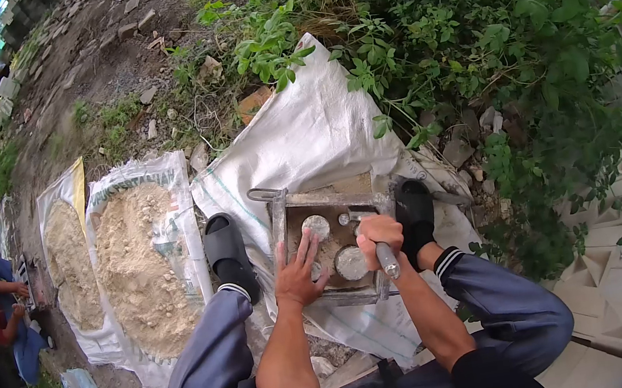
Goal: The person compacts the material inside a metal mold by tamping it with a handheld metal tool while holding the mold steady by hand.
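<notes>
A square, dusty frame lies between my feet, with several round, pale, powder-covered discs inside it. My left hand rests over the frame's left side, fingers spread, its fingertips near the upper round disc and partly covering a lower one. My right hand is wrapped round the grey handle of what looks like a hammer. The tool's metal head shows just beyond my fist, low over the frame. Whether the head touches anything there I cannot tell.
Under the frame spreads a white woven sack. To the left, pale powder is heaped on opened sacks. Green plants crowd the upper right, and patterned pale tiles lie lower right. Another person sits at the far left.
</notes>
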`<action>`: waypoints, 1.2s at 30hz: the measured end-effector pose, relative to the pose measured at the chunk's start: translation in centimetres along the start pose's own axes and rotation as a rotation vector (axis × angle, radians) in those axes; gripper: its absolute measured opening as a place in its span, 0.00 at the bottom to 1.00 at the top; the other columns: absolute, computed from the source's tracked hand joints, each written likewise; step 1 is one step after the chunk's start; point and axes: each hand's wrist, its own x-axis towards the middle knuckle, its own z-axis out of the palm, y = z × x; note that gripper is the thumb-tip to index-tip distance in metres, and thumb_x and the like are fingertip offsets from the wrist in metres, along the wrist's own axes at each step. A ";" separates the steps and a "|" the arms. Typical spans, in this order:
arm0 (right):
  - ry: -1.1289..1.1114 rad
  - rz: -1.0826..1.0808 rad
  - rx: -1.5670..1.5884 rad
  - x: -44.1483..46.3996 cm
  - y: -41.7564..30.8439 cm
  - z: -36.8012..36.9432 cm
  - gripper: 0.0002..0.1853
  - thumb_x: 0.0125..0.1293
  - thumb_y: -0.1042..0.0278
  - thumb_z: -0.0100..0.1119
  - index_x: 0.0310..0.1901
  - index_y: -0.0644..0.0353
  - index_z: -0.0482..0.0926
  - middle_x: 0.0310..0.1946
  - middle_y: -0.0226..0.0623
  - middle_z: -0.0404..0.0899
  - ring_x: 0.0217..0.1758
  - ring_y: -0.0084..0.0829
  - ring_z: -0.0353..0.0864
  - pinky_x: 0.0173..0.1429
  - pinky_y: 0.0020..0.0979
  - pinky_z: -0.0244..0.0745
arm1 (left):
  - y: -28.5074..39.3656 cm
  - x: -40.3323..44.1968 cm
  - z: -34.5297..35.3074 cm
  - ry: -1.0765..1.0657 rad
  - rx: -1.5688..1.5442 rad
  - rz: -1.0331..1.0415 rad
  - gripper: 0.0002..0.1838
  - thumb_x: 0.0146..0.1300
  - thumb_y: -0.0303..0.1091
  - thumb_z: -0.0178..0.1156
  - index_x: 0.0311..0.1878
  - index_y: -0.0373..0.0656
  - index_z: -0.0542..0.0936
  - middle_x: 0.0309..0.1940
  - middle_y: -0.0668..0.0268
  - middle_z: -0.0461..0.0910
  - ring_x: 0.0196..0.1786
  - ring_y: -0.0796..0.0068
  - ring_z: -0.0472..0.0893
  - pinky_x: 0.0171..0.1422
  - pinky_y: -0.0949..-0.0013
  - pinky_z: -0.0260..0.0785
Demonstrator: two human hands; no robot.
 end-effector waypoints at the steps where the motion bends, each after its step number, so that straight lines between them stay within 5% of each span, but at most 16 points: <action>1: -0.005 -0.004 0.006 1.1 -1.3 0.3 0.15 0.46 0.80 0.56 0.13 0.62 0.60 0.10 0.33 0.55 0.11 0.35 0.57 0.18 0.34 0.55 | 0.0 -0.4 0.1 0.007 0.000 0.009 0.45 0.57 0.52 0.61 0.77 0.51 0.58 0.80 0.67 0.51 0.63 0.71 0.77 0.81 0.46 0.42; 5: 0.089 -0.025 0.202 1.6 -1.7 -0.1 0.14 0.45 0.80 0.56 0.13 0.62 0.60 0.10 0.34 0.57 0.11 0.36 0.58 0.18 0.34 0.55 | -0.2 -0.2 -0.3 -0.023 -0.056 -0.009 0.45 0.56 0.52 0.62 0.77 0.52 0.58 0.80 0.67 0.51 0.64 0.70 0.77 0.81 0.46 0.41; 18: 0.047 0.105 0.031 0.8 1.6 0.8 0.16 0.54 0.75 0.54 0.13 0.64 0.62 0.10 0.33 0.64 0.11 0.30 0.65 0.18 0.29 0.65 | -0.4 -0.3 0.5 0.061 -0.017 0.023 0.45 0.58 0.52 0.61 0.77 0.52 0.58 0.79 0.68 0.52 0.57 0.70 0.80 0.81 0.47 0.43; 22: 0.223 -0.026 0.285 2.9 -3.1 1.7 0.17 0.53 0.75 0.54 0.12 0.63 0.61 0.09 0.32 0.62 0.09 0.28 0.63 0.17 0.30 0.64 | -0.5 -0.6 0.3 -0.024 0.004 -0.015 0.45 0.58 0.52 0.61 0.77 0.52 0.58 0.79 0.68 0.52 0.58 0.71 0.79 0.81 0.47 0.43; 27: 0.008 0.034 0.030 2.7 1.4 4.4 0.16 0.52 0.75 0.54 0.12 0.62 0.60 0.09 0.33 0.62 0.10 0.29 0.64 0.18 0.30 0.61 | -0.4 -0.3 0.2 0.022 -0.028 0.008 0.44 0.58 0.52 0.60 0.77 0.51 0.58 0.79 0.68 0.52 0.58 0.72 0.79 0.81 0.47 0.43; 32: 0.115 0.030 0.219 3.4 -0.7 5.5 0.16 0.52 0.75 0.55 0.12 0.62 0.61 0.10 0.35 0.63 0.10 0.32 0.64 0.18 0.31 0.61 | -0.4 -0.1 0.0 -0.036 -0.031 -0.019 0.44 0.59 0.53 0.60 0.77 0.51 0.58 0.79 0.68 0.52 0.59 0.72 0.79 0.81 0.47 0.43; 36: -0.010 0.006 0.054 3.5 1.0 7.1 0.15 0.52 0.74 0.55 0.12 0.62 0.62 0.10 0.35 0.63 0.11 0.32 0.65 0.19 0.32 0.62 | -0.7 -0.4 0.6 -0.011 0.013 0.014 0.44 0.58 0.53 0.60 0.77 0.51 0.59 0.79 0.68 0.53 0.59 0.72 0.79 0.82 0.47 0.42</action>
